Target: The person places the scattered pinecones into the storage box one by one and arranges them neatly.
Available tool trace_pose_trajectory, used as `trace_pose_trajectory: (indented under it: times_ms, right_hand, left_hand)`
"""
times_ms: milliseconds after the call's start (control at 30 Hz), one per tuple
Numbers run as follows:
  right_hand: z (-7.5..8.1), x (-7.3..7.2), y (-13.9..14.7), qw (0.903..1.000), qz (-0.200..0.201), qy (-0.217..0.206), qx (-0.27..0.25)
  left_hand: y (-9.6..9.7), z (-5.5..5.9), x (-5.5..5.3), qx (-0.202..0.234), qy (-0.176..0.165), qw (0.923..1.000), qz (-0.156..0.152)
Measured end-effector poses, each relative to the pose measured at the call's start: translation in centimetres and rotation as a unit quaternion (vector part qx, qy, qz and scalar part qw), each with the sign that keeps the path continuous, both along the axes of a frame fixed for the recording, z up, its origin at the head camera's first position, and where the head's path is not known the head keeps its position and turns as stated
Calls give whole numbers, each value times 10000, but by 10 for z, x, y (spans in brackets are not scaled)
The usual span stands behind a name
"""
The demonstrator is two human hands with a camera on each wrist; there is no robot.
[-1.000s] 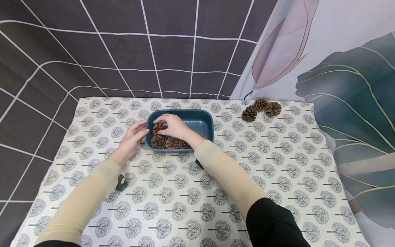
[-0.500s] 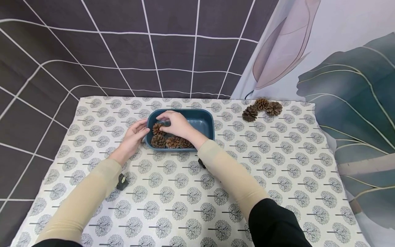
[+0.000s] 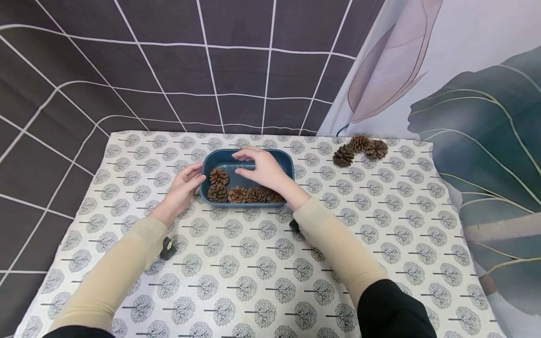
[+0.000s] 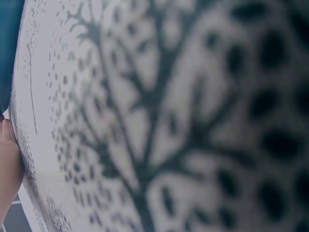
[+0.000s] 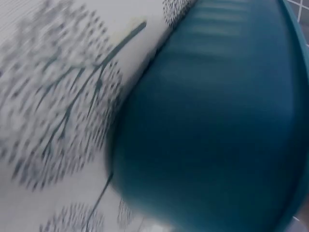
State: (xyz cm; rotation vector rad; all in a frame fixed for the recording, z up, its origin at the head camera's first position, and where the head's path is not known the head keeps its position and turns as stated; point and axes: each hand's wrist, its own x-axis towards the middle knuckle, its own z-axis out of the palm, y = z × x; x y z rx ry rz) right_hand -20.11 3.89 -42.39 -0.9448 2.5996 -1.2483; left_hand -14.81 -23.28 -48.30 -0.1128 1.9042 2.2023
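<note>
A dark, white-gridded backdrop (image 3: pixel 238 70) adjoins a pale, leaf-patterned hanging (image 3: pixel 469 110).

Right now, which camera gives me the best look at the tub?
The head view: it shows nearly the whole tub and pine cones inside, though the right hand hides part. The right wrist view shows only part of it, close and blurred; the left wrist view catches a sliver at upper left.
</note>
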Motion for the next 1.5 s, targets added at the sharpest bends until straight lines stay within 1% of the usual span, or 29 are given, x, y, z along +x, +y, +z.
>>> trace_pose_trajectory:
  times_ms: [200,367,533,633,767,933,1100,1267,1500]
  right_hand:
    - [4,3,24,9995,-201,175,-155]
    - [8,8,44,9988,-369,286,-178]
    - [13,12,63,9978,-587,183,-261]
    - [15,14,74,9963,-767,72,-391]
    - [16,15,89,9936,-959,32,-600]
    - [12,14,107,9898,-1204,117,-754]
    - [5,12,126,9848,-1503,245,-833]
    - [-1,11,144,9779,-1818,169,-1019]
    - [-10,9,174,9693,-2258,-38,-975]
  left_hand:
    - [0,1,0,-45,-25,10000,-2]
    - [0,0,0,-72,-47,10000,-8]
    - [-1,0,0,-68,-78,9999,-13]
    - [-1,-1,1,-68,-83,9999,-13]
    - [-1,-1,1,-34,-63,10000,-2]
    - [-1,-1,1,-10,-49,10000,10]
    - [-1,-1,0,-38,-48,10000,0]
    - [-1,-1,0,-48,-21,10000,-21]
    - [0,-1,0,-99,9,9999,-26]
